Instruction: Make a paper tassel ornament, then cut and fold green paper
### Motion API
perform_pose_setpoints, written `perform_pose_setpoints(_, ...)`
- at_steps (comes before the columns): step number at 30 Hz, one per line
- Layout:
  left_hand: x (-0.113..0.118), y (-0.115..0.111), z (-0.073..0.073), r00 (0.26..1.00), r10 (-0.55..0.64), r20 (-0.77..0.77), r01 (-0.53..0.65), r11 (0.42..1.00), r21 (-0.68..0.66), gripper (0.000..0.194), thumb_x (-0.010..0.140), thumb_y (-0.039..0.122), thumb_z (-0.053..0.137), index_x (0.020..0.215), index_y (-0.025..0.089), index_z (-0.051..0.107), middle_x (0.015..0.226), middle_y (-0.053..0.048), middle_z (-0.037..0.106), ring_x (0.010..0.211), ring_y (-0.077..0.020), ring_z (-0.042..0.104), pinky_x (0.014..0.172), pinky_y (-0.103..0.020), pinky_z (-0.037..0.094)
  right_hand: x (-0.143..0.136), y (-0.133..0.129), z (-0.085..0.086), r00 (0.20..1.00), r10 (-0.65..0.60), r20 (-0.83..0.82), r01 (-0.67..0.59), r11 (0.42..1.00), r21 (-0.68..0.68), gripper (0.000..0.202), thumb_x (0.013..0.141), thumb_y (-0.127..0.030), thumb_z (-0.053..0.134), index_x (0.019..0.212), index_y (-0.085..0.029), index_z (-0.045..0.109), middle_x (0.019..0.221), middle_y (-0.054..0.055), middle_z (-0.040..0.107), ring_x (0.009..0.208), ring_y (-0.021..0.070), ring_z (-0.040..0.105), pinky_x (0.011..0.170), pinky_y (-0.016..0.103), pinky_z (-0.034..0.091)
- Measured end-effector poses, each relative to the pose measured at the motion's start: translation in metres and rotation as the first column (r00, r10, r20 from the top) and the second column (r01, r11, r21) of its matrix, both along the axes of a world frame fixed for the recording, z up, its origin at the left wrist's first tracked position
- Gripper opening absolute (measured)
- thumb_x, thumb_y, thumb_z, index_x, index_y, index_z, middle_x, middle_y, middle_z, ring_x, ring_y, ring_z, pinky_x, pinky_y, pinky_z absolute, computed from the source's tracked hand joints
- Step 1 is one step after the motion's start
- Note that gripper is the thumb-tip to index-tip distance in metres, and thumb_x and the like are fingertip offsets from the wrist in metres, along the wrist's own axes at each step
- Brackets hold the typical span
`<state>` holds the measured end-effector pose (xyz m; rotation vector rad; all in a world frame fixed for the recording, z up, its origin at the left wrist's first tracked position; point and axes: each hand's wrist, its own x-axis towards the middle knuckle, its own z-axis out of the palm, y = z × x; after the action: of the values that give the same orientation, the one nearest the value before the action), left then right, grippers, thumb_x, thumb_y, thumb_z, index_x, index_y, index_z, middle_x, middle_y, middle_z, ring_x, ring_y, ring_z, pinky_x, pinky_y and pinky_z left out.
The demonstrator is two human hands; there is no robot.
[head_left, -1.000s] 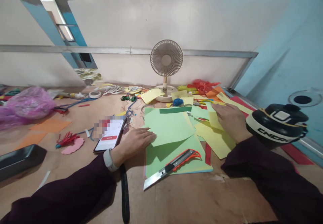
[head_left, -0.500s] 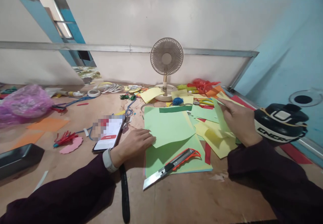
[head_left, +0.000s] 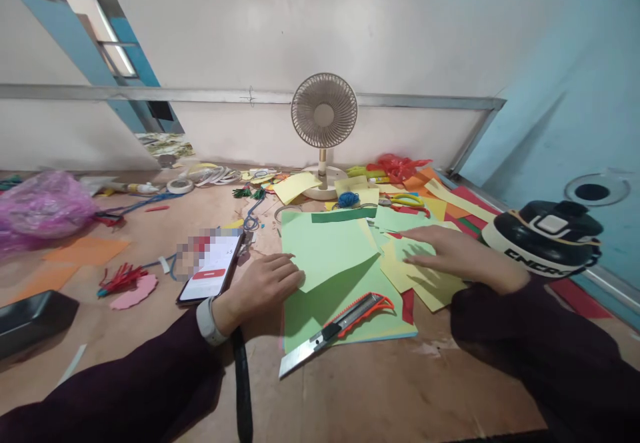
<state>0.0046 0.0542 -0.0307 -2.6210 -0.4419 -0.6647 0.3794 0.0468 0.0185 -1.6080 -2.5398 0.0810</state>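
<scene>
My left hand (head_left: 267, 290), wearing a watch (head_left: 209, 322), rests on the table with its fingers loosely stretched, the tips at the left edge of a light green paper sheet (head_left: 325, 246). That sheet curls up a little over a green paper stack (head_left: 357, 320). Across the stack's front lies an orange-and-silver utility knife (head_left: 333, 333), its wide blade end jutting past the near-left corner. My right hand (head_left: 445, 253) is open, palm down with fingers reaching left, over yellow paper (head_left: 427, 290); whether it touches the paper I cannot tell. Neither hand grips anything.
A phone (head_left: 213, 266) lies left of my left hand. At the back stands a small fan (head_left: 324, 113) among paper scraps and blue yarn (head_left: 349, 200). A black-and-white bottle (head_left: 543, 240) is beyond my right wrist. Pink plastic (head_left: 47, 206) and a black case (head_left: 37, 323) sit left.
My right hand has let go of the light green piece it held up and moved left and lower, its fingers now spread over the papers. My left hand stays by the sheet.
</scene>
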Motion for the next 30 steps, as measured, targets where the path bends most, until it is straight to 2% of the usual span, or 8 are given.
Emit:
perform_pose_setpoints(4,0.008,-0.013,0.010,1.000,0.003,-0.029,0.000,0.995,0.100,0.023,0.095,0.009,0.039,0.083,0.017,0.057,0.066,0.001,0.059,0.064,-0.0122,0.057,0.094,-0.035,0.050,-0.065,-0.023,-0.018,0.934,0.277,-0.226,-0.185,0.916,0.355,0.049,0.091,-0.034,0.052,0.135,-0.015,0.049,0.134,0.014,0.056,0.121,0.0261,0.054,0.100,0.043,0.047)
perform_pose_setpoints(9,0.027,-0.045,0.025,0.996,0.073,-0.048,-0.066,0.989,0.135,0.027,0.093,0.008,0.038,0.076,0.018,0.056,0.061,0.003,0.055,0.057,-0.0118,0.052,0.097,-0.036,0.048,-0.109,-0.038,-0.053,0.832,0.497,-0.247,-0.352,0.817,0.457,0.033,0.091,-0.015,0.048,0.121,-0.018,0.062,0.122,0.012,0.065,0.113,0.0238,0.060,0.092,0.042,0.053)
perform_pose_setpoints(14,0.024,-0.055,0.041,0.988,0.149,-0.031,-0.152,0.959,-0.241,0.017,0.091,0.032,0.054,0.092,0.018,0.064,0.078,-0.002,0.066,0.075,-0.0167,0.063,0.099,-0.041,0.045,-0.103,-0.031,-0.068,0.732,0.436,-0.524,-0.335,0.900,0.280,0.038,0.087,-0.006,0.044,0.113,-0.020,0.068,0.111,0.008,0.071,0.104,0.0187,0.066,0.090,0.033,0.055)
perform_pose_setpoints(18,0.004,-0.039,0.054,0.989,0.135,-0.061,-0.140,0.722,-0.678,0.081,0.064,0.057,0.077,0.130,0.018,0.052,0.123,-0.014,0.062,0.113,-0.0306,0.058,0.098,-0.044,0.044,-0.097,-0.030,-0.059,0.692,0.224,-0.686,-0.293,0.956,0.016,0.032,0.086,-0.014,0.047,0.104,-0.021,0.072,0.099,0.004,0.074,0.093,0.0193,0.069,0.083,0.032,0.056)
perform_pose_setpoints(21,-0.009,-0.029,0.044,0.973,0.230,0.039,-0.061,0.412,-0.909,0.052,0.077,0.046,0.071,0.120,0.020,0.060,0.117,-0.009,0.066,0.105,-0.0244,0.062,0.091,-0.035,0.048,-0.096,-0.033,-0.050,0.700,0.073,-0.710,-0.285,0.941,-0.183,0.026,0.088,-0.030,0.051,0.089,-0.018,0.074,0.082,0.004,0.073,0.074,0.0185,0.067,0.068,0.030,0.054)
perform_pose_setpoints(25,-0.009,-0.022,0.013,0.910,0.334,0.247,0.233,0.084,-0.969,0.038,0.083,0.037,0.065,0.114,0.017,0.060,0.109,-0.008,0.067,0.099,-0.0214,0.064,0.083,-0.031,0.051,-0.096,-0.034,-0.048,0.625,-0.221,-0.749,-0.239,0.859,-0.453,0.034,0.086,-0.046,0.056,0.084,-0.015,0.069,0.077,0.004,0.066,0.064,0.0154,0.059,0.060,0.028,0.049)
perform_pose_setpoints(27,-0.006,-0.020,0.000,0.868,0.386,0.312,0.317,0.052,-0.947,0.047,0.082,0.036,0.067,0.122,0.017,0.054,0.101,-0.007,0.067,0.091,-0.0192,0.064,0.075,-0.028,0.051,-0.095,-0.032,-0.050,0.592,-0.296,-0.750,-0.201,0.846,-0.493,0.036,0.084,-0.049,0.057,0.078,-0.015,0.065,0.070,0.001,0.060,0.061,0.0135,0.053,0.056,0.026,0.045)
perform_pose_setpoints(30,-0.002,-0.022,-0.004,0.841,0.496,0.218,0.211,0.069,-0.975,0.063,0.083,0.036,0.065,0.137,0.017,0.039,0.065,0.004,0.058,0.057,-0.0112,0.055,0.051,-0.020,0.040,-0.093,-0.030,-0.051,0.638,-0.285,-0.715,-0.095,0.893,-0.440,0.040,0.083,-0.051,0.057,0.062,-0.017,0.053,0.060,-0.003,0.047,0.058,0.0117,0.045,0.054,0.025,0.039)
